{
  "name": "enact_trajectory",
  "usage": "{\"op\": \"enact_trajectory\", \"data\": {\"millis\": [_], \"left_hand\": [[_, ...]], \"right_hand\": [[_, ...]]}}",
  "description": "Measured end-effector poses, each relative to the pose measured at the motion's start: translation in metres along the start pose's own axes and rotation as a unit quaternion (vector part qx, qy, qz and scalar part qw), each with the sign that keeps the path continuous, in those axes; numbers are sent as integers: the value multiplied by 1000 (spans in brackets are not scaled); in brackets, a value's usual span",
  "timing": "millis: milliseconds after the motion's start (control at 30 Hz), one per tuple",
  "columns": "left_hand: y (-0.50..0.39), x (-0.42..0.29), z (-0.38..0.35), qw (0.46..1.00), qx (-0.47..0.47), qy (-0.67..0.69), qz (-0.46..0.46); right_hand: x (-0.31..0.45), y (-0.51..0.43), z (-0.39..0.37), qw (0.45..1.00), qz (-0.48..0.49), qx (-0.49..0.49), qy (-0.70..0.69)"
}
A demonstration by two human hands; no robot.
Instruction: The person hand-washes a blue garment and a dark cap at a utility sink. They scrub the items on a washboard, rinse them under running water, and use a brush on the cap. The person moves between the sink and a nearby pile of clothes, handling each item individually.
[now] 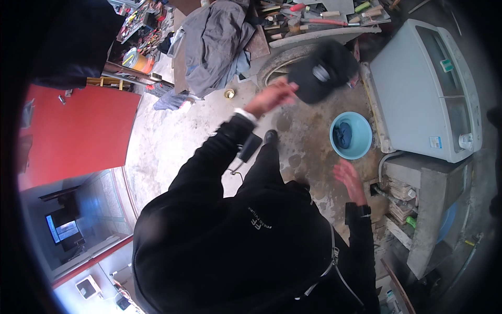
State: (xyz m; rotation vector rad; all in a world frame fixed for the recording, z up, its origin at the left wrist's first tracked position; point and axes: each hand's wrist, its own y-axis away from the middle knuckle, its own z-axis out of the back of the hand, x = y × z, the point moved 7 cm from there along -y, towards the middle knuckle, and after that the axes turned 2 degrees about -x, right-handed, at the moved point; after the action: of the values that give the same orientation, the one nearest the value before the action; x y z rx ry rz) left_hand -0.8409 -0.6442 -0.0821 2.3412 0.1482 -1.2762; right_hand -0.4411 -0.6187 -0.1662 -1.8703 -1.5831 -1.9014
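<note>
My left hand [271, 97] reaches forward, blurred, with its fingertips at the near edge of a black cap [313, 74]. The cap bears a white mark and is blurred as well; whether my fingers grip it cannot be made out. Lower on the right, my right hand [349, 180] is held out with fingers apart and nothing in it. Just beyond it, a light blue plastic basin [362, 135] stands on the wet concrete floor with a dark blue cloth [344, 135] inside. A black box-shaped device [250, 148] hangs by my left forearm.
At right stand a twin-tub washing machine [400, 90] and a concrete washstand [427, 219]. A tyre [270, 64] lies behind the cap. Tools [333, 21] crowd the far side, beside a grey garment [213, 43]. A small tin [229, 94] is on the floor. A red door [82, 133] is left.
</note>
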Motion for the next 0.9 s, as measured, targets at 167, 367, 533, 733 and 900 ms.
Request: {"op": "enact_trajectory", "data": {"millis": [167, 367, 533, 733, 900], "left_hand": [[30, 111, -104, 964, 177, -94, 172], [-4, 94, -42, 935, 237, -231, 123], [-46, -93, 178, 554, -313, -739, -220], [-53, -149, 319, 553, -353, -753, -42], [-68, -158, 396, 706, -297, -642, 33]], "right_hand": [[45, -29, -23, 959, 91, 28, -267], [58, -53, -17, 931, 138, -140, -307], [80, -77, -42, 965, 102, -153, -189], [103, -133, -96, 979, 30, -146, -142], [142, -172, -143, 988, 42, -104, -110]]}}
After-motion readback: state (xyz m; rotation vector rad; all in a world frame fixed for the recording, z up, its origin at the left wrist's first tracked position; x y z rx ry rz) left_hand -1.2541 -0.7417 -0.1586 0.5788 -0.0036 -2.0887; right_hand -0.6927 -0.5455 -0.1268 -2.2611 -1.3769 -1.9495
